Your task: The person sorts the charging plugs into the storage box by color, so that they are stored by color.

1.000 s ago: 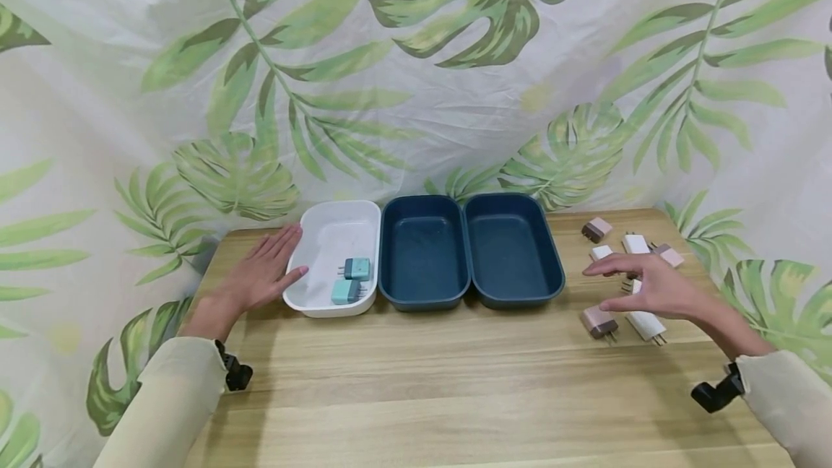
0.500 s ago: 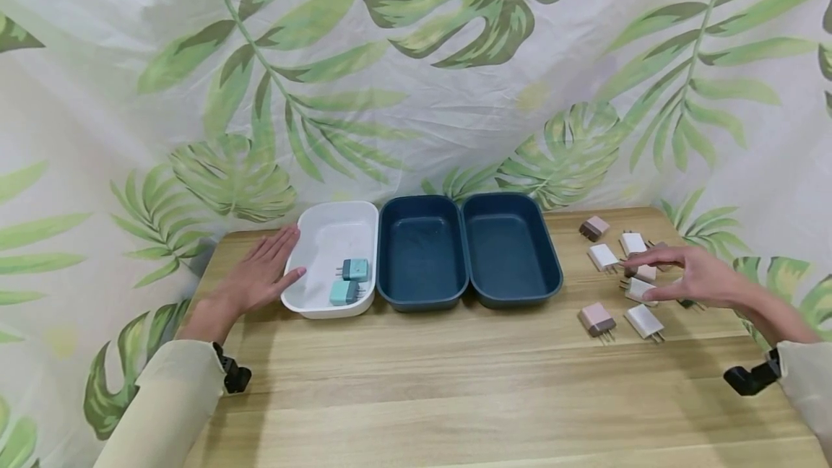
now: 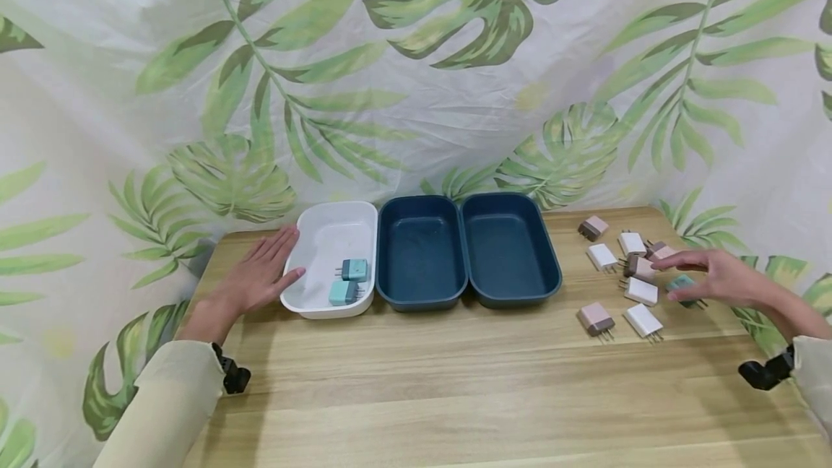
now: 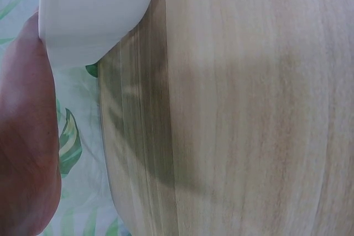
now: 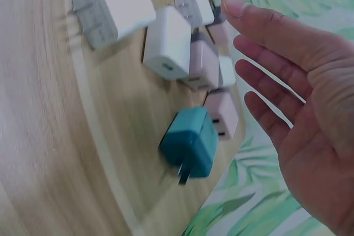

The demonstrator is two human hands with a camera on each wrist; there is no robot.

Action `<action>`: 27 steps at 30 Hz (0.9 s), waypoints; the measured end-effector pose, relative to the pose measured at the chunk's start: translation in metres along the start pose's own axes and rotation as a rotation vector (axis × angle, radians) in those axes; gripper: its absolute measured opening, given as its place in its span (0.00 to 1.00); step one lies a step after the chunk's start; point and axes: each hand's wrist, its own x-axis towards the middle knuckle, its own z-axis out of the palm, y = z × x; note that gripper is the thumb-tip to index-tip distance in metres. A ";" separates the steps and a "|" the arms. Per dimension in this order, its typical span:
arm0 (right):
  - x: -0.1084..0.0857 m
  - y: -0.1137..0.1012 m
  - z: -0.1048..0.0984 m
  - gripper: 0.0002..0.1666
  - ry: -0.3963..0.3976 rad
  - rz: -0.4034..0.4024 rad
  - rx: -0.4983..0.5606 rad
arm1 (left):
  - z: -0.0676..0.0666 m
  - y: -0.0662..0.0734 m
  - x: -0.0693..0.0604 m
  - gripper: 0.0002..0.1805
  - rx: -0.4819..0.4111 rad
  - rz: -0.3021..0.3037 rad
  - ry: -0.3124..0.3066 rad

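Note:
My left hand (image 3: 256,276) lies with straight fingers against the left side of the white tray (image 3: 328,240). Inside that tray are two teal plug chargers (image 3: 344,293). Over at the right, my right hand (image 3: 731,282) hovers with thumb and fingers apart beside a loose teal plug charger (image 3: 682,282). In the right wrist view, nothing lies between those fingers, and the teal charger (image 5: 191,141) sits apart from them on the table. Several white chargers (image 3: 640,291) and several pink-and-brown chargers (image 3: 596,319) lie scattered close by, prongs pointing different ways.
Two dark blue trays (image 3: 422,248) stand side by side, right of the white one. The wooden table (image 3: 416,396) runs toward me, and a leaf-patterned cloth (image 3: 416,114) hangs behind its back edge.
My right hand has moved right, from above the white and pink chargers to beside the teal one, uncovering chargers it had hidden. My left hand stays against the white tray.

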 end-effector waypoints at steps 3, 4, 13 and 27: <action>-0.004 0.006 -0.001 0.28 -0.007 0.046 -0.009 | -0.001 0.000 0.000 0.48 -0.007 -0.002 0.001; -0.005 0.007 -0.001 0.29 -0.008 0.061 -0.012 | -0.001 0.000 0.000 0.48 -0.008 -0.003 0.000; -0.012 0.023 -0.002 0.31 -0.010 0.115 -0.038 | -0.002 0.000 0.000 0.47 0.004 -0.013 -0.013; -0.021 0.042 0.006 0.30 0.020 0.075 0.008 | 0.001 0.000 0.000 0.47 -0.006 -0.010 -0.009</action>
